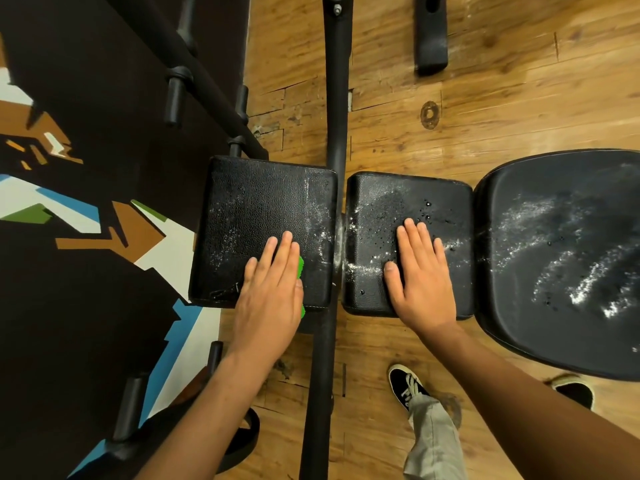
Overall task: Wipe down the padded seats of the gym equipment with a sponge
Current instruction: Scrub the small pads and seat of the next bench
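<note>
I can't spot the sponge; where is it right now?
In the head view, the green sponge lies under the left hand, pressed flat on the left pad, near its right edge.

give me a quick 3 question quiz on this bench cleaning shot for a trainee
1. True or false: the right hand lies flat on the middle pad.
2. The green sponge is: A) under the left hand on the left pad; B) in a bucket; C) under the right hand.
3. Which padded surface shows the most white residue?

Key: 1 true; 2 A; 3 the large rounded seat at the right.
</note>
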A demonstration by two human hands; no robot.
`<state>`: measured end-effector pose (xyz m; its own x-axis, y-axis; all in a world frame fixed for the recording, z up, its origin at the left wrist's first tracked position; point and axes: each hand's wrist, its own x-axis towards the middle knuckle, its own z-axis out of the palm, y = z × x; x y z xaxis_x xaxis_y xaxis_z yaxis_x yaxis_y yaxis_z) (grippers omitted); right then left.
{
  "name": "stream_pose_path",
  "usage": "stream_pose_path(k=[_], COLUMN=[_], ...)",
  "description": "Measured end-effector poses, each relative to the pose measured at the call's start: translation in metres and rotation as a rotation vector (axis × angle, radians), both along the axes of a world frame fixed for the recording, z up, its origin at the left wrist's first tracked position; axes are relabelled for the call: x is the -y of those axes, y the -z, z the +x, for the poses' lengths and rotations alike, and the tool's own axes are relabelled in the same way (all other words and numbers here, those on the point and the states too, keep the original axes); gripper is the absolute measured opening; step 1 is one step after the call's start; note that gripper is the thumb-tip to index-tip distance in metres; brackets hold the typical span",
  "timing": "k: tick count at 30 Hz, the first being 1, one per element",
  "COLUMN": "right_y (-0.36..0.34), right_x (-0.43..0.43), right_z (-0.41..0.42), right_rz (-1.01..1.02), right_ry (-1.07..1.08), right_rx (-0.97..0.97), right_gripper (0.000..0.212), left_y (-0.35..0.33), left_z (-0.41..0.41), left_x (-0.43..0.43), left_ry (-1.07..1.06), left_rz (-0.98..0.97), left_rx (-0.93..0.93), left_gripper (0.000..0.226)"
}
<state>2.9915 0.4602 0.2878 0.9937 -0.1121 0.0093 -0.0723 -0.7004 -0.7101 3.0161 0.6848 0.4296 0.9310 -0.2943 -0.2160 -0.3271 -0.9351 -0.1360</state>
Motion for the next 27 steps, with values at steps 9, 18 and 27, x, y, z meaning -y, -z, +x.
stream_pose_path(k=[9, 18, 27], right_y=[0.003, 0.004, 0.005], right_x=[-0.001, -0.001, -0.001], right_z=[0.0, 0.0, 0.0], right_rz=[-0.009, -0.016, -0.023], right_ry=[0.008, -0.001, 0.008], right_rx=[0.026, 0.02, 0.037], right_gripper=[0.064, 0.064, 0.064], left_y=[0.003, 0.001, 0.006], left_z=[0.091, 0.071, 0.092], left_x=[0.043, 0.041, 0.048], left_ry=[-0.017, -0.032, 0.0], left_rz=[-0.036, -0.066, -0.047], left_rx=[0.036, 0.05, 0.055], left_gripper=[0.055, 0.056, 0.055])
